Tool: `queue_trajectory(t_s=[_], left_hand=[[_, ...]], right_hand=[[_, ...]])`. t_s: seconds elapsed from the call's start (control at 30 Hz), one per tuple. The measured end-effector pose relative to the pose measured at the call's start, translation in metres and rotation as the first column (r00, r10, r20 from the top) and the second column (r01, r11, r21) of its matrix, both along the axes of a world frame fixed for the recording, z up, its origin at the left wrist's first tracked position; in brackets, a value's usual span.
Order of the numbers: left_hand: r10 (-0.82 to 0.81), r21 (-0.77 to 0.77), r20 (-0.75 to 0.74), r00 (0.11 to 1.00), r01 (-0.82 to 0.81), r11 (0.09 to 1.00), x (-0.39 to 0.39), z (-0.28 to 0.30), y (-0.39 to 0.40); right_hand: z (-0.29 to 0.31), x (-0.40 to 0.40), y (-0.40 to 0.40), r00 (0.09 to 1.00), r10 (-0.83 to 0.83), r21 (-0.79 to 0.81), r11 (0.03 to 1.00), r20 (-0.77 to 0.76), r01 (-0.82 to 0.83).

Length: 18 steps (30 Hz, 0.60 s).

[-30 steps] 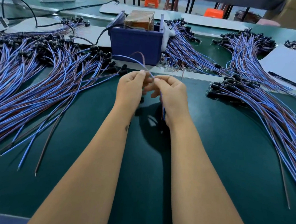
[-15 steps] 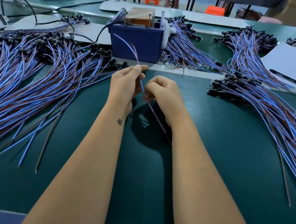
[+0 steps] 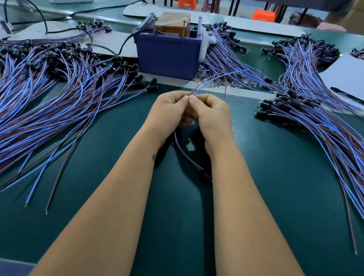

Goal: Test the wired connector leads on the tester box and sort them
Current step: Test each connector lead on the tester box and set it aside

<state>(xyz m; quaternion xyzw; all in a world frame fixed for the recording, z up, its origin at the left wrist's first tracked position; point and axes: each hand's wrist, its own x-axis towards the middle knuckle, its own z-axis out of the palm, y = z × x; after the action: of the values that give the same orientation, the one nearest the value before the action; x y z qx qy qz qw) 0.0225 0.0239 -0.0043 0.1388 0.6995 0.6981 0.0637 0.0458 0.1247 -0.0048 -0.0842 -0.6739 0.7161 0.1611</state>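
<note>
Left hand and right hand, knuckles together above the green mat, both pinch one blue-brown lead before one blue tester box.

Tester box at the back centre of the table. Left of the box, one big pile of leads fanned out. Right of it, another pile. Just behind-right of the box, a third pile. In front of the box, both hands together, pinching a single lead.
</note>
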Motion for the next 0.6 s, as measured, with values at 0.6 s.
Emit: queue_trajectory(t_s=[0.6], left_hand=[[0.333,0.188,0.086,0.939,-0.344,0.92,-0.015,-0.002,-0.017]], right_hand=[[0.008,0.0,0.005,0.998,-0.021,-0.224,0.974,0.054,0.032]])
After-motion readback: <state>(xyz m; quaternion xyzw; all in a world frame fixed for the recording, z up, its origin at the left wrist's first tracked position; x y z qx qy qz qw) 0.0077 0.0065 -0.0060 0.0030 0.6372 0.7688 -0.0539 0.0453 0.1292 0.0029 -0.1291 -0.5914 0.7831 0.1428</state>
